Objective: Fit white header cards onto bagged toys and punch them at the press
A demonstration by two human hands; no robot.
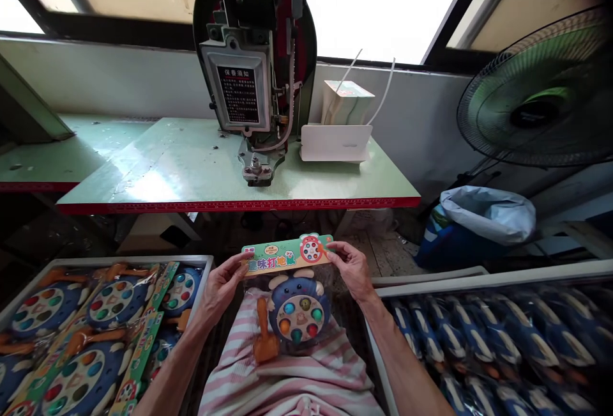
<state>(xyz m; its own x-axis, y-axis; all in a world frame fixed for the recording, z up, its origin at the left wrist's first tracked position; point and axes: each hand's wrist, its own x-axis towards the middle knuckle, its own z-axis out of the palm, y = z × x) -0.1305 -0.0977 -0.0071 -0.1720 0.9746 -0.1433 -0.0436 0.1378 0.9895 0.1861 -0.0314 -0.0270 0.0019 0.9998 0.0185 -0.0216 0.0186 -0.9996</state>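
Between my two hands, above my lap, a printed cardboard header card (272, 257) is stretched out level. My left hand (228, 280) pinches its left end, and my right hand (351, 270) pinches the right end. Below the card hangs a clear bag with a blue animal-shaped toy (299, 310) inside, its round face set with coloured buttons. An orange toy hammer (265, 333) lies beside it in the same bag. Striped cloth (234, 365) covers my lap behind the bag.
Ahead stands a stapling-type machine (258, 167) over a green table (191, 167) with a red edge. A stack of cards (348, 103) sits right of it. The left tray (208, 262) holds carded toys; the right tray (431, 291) holds bagged toys. A fan (536, 112) and sack (483, 218) stand right.
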